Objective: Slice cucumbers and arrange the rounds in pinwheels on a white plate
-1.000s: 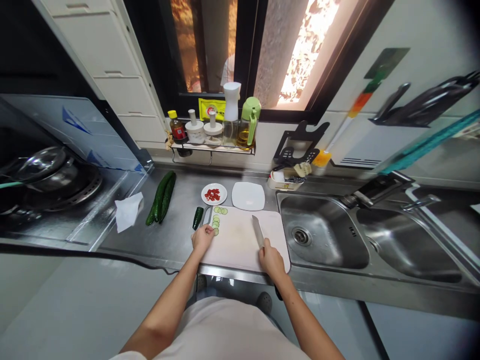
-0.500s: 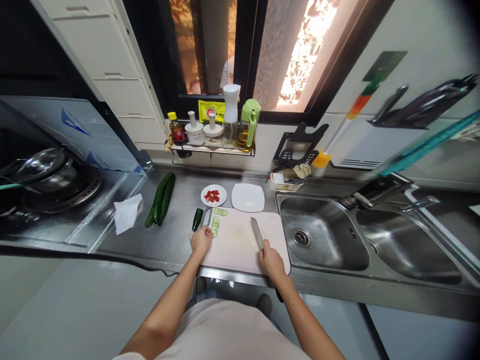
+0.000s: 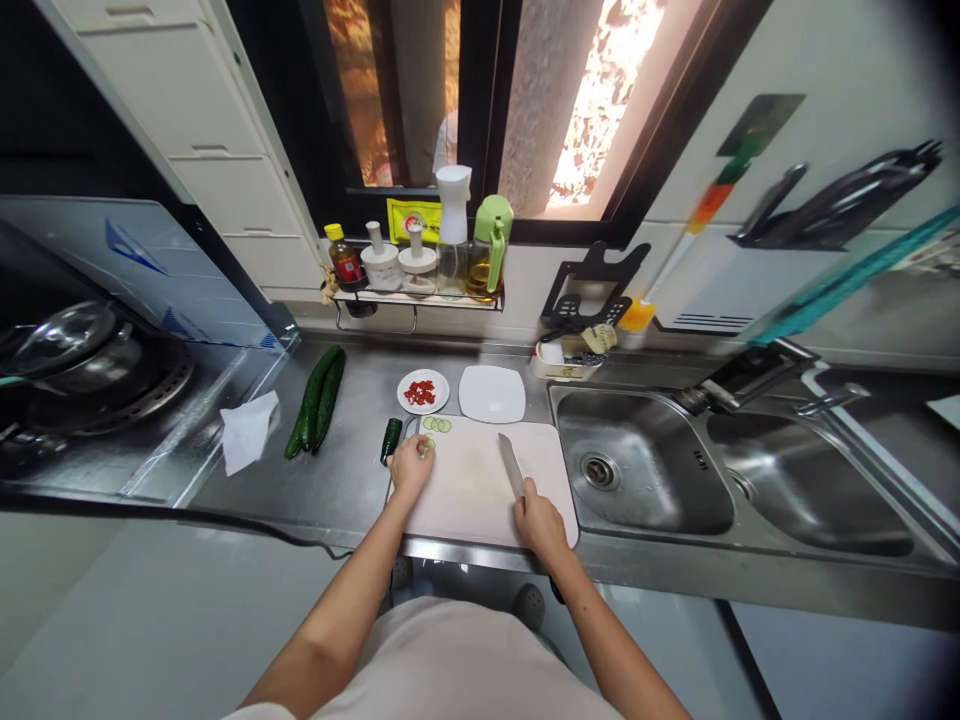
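My right hand [image 3: 538,520] is wrapped round the handle of a kitchen knife [image 3: 511,464], its blade pointing away from me over the right part of the white cutting board [image 3: 469,510]. At the board's left side, my left hand [image 3: 410,466] has its fingers closed on the stack of cucumber slices [image 3: 426,444], mostly hiding them. Just beyond lie a few more pale green rounds [image 3: 437,425] in an overlapping row. A dark cut piece of cucumber [image 3: 391,440] rests on the counter left of the board, close to my left hand.
Behind the board stand a plate of chopped red pieces [image 3: 410,404] and a white square plate [image 3: 492,394]. Whole cucumbers [image 3: 315,402] and a white paper [image 3: 249,432] lie left. The sink [image 3: 645,460] borders the board's right. A condiment rack [image 3: 420,298] hangs behind.
My left hand has moved slightly right and forward, from the board's left edge onto the cucumber slices, covering them. My right hand keeps the knife in nearly the same place.
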### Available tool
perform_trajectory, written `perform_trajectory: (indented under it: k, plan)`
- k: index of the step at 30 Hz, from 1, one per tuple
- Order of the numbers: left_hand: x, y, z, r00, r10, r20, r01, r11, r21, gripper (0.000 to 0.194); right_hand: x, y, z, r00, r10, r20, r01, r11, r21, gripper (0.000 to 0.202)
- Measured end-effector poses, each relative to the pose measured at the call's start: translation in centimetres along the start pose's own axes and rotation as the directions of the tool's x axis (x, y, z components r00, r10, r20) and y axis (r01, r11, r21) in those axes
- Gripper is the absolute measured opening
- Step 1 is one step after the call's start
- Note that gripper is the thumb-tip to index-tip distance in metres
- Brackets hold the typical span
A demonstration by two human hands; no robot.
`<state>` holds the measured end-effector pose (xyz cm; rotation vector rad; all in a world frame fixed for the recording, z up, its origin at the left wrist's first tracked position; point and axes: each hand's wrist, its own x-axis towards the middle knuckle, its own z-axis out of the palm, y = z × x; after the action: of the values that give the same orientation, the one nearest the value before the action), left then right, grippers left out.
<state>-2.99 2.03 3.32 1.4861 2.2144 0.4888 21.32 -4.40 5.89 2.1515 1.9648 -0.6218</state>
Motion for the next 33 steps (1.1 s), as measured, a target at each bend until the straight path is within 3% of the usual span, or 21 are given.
perform_trajectory:
  k: [5,9,13,18,28,33]
  plan:
    - [2.5,2.5,0.4,0.996,0.091,-0.010,-0.091,0.995,0.029,0.029,0.0,-0.1,0.2,1.000,-0.001,0.000,0.001,1.000,-0.006,0.027]
    - [4.2,3.8,0.9,0.986,0.157,0.061,-0.165,0.974,0.156,0.035,0.1,-0.1,0.1,1.000,0.003,0.012,-0.003,1.000,-0.015,0.028]
    - [5.4,4.1,1.3,0.963,0.215,0.165,-0.254,0.929,0.270,0.036,0.2,-0.2,0.0,1.000,0.003,0.012,-0.003,1.000,-0.021,0.028]
    - [6.1,4.0,1.6,0.948,0.245,0.205,-0.302,0.894,0.332,0.033,0.2,-0.2,0.0,1.000,-0.005,0.016,0.005,1.000,-0.029,0.030]
    - [5.9,3.8,1.5,0.951,0.274,0.142,-0.302,0.922,0.243,0.017,0.2,-0.3,0.0,1.000,-0.007,0.014,0.007,0.999,-0.038,0.030]
    - [5.1,4.3,1.3,0.965,0.213,0.152,-0.230,0.967,0.106,0.011,0.2,-0.3,0.0,1.000,-0.012,0.009,0.012,0.999,-0.041,0.030]
